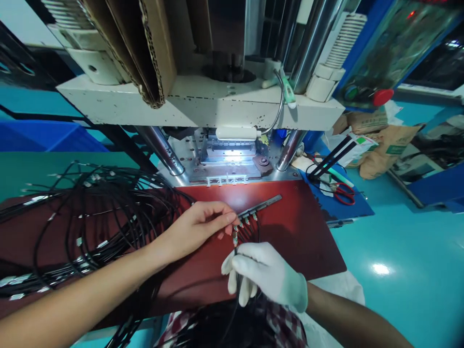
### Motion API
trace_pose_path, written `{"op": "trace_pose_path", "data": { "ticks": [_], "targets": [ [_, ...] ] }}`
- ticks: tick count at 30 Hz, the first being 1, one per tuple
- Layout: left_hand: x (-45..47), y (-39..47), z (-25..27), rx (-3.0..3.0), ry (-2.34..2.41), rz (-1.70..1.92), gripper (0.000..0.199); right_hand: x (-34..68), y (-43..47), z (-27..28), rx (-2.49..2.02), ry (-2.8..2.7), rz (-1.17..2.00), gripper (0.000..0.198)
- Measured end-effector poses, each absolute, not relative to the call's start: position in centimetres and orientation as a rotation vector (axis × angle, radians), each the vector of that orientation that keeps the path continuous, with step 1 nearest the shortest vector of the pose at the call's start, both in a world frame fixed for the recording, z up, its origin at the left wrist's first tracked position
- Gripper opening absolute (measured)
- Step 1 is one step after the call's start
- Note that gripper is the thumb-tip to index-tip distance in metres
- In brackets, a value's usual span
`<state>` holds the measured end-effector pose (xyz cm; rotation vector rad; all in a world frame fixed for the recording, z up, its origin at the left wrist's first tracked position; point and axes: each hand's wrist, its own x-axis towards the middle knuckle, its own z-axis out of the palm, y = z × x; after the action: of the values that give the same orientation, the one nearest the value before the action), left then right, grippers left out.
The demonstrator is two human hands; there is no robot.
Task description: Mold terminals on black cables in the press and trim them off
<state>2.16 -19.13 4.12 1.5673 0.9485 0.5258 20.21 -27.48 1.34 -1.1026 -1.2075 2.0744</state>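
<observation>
Two hands work over a dark red worktop [297, 232]. The bare left hand [195, 227] pinches the tip of a thin black wire [235, 237] beside a grey metal bar [259, 206], just right of the fingertips. The right hand [266, 278], in a white glove, is closed around a bunch of wires lower down. Many loose black wires [90, 212] lie piled on the left. Far right, red scissors [342, 193] rest on a blue mat [348, 205] near brown paper bags [384, 145]; their labels are too small to read.
</observation>
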Motion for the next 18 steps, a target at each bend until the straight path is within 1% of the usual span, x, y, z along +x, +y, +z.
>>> {"op": "trace_pose_path", "data": {
  "ticks": [3, 6, 8, 9, 11, 13, 14, 15, 18],
  "targets": [
    [1.8, -20.8, 4.5, 1.279, 0.924, 0.515, 0.024, 19.5, -27.3, 1.6, -1.223, -1.197, 1.945, 0.030],
    [2.4, -21.8, 4.0, 1.253, 0.935, 0.551, 0.018, 18.7, -27.3, 1.8, -1.319, -1.271, 1.809, 0.032],
    [2.8, -22.0, 3.6, 1.253, 0.993, 0.566, 0.019, 19.9, -26.7, 1.8, -1.331, -1.463, 1.620, 0.030],
    [2.8, -22.1, 3.5, 1.207, 1.037, 0.580, 0.022, 21.6, -26.1, 1.7, -1.355, -1.584, 1.447, 0.028],
    [2.8, -22.0, 3.4, 1.016, 1.116, 0.591, 0.031, 27.0, -24.4, 1.6, -1.511, -1.773, 0.914, 0.026],
    [2.7, -22.1, 3.4, 0.803, 1.137, 0.570, 0.045, 34.4, -22.4, 1.7, -1.898, -1.644, 0.294, 0.030],
    [2.7, -22.2, 3.4, 0.729, 1.123, 0.546, 0.050, 38.2, -21.3, 1.8, -2.112, -1.603, 0.061, 0.031],
    [2.9, -22.3, 3.4, 0.685, 1.101, 0.526, 0.051, 41.7, -20.1, 1.9, -2.208, -1.568, -0.012, 0.032],
    [4.1, -22.9, 3.1, 0.647, 1.075, 0.500, 0.045, 48.5, -16.0, 2.1, -2.316, -1.593, -0.080, 0.035]
  ]
}}
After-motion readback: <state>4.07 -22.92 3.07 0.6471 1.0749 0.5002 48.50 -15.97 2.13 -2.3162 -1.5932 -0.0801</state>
